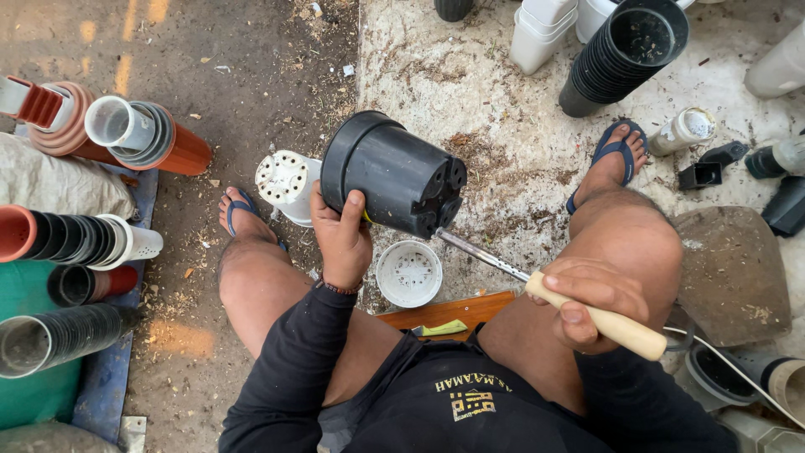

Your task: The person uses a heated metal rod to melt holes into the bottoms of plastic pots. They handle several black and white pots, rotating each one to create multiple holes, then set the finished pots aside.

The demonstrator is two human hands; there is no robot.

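My left hand [341, 237] grips the rim of a black plastic pot [394, 174], tipped on its side with its holed bottom facing right. My right hand [587, 304] is closed on the pale wooden handle of a metal rod tool [486, 254]. The rod's tip touches the pot's bottom edge. A cord runs from the handle toward the lower right. I sit with both knees apart, feet in blue sandals.
A white pot [408, 273] stands upright on the ground between my legs, another white pot [286, 181] lies by my left foot. Stacks of black, white and terracotta pots [80, 239] lie at left. A black pot stack [622, 54] and bottles sit at upper right.
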